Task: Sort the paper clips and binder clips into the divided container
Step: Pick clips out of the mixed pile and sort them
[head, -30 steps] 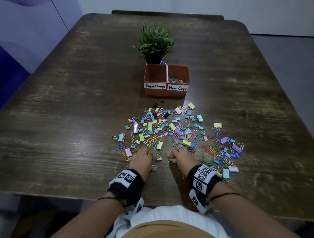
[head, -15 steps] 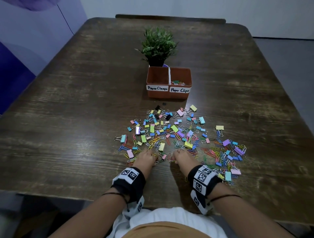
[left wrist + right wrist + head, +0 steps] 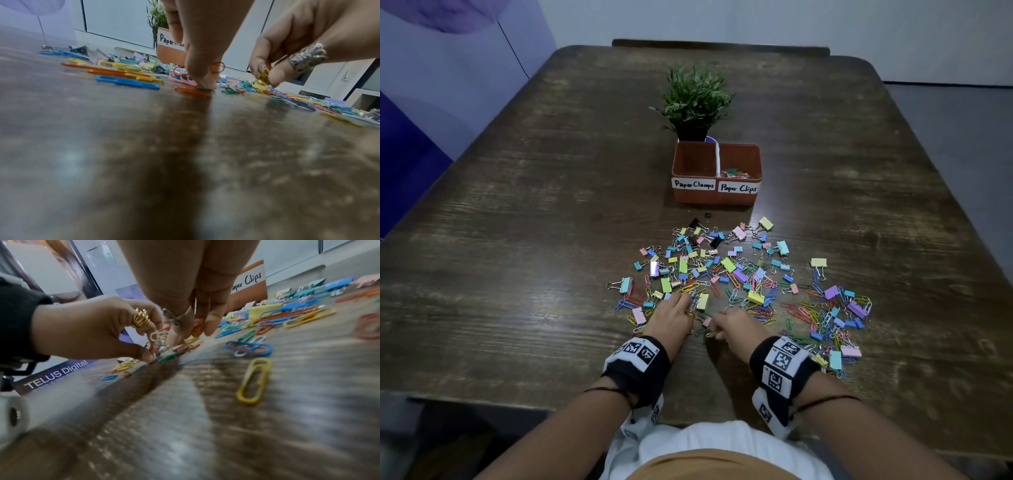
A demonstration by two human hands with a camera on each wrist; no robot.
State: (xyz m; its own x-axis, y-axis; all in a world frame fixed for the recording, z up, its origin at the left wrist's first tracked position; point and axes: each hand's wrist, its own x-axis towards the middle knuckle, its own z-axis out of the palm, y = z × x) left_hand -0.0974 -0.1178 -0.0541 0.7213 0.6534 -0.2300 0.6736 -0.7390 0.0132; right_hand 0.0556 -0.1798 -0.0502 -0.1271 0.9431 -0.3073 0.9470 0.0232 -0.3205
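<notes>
A mixed pile of coloured paper clips and binder clips [image 3: 726, 274] is spread over the wooden table [image 3: 517, 240]. Beyond it stands an orange divided container [image 3: 709, 200]. Its right half, labelled Paper Clips, holds several paper clips [image 3: 736, 173]; nothing shows in the left half, labelled Paper Clamps. My left hand [image 3: 686, 310] is at the pile's near edge, fingertips down on the table, pinching orange and white paper clips [image 3: 216, 67]. My right hand [image 3: 717, 329] is close beside it, pinching a bunch of yellow and orange paper clips [image 3: 263, 76].
A small potted plant [image 3: 697, 99] stands right behind the container. A chair back [image 3: 719, 42] shows at the table's far edge. More clips lie to the right [image 3: 832, 315]. A lone yellow paper clip [image 3: 254, 381] lies near my right wrist.
Both hands have crept slightly forward into the pile's near edge and closer together, gathering paper clips between their fingertips.
</notes>
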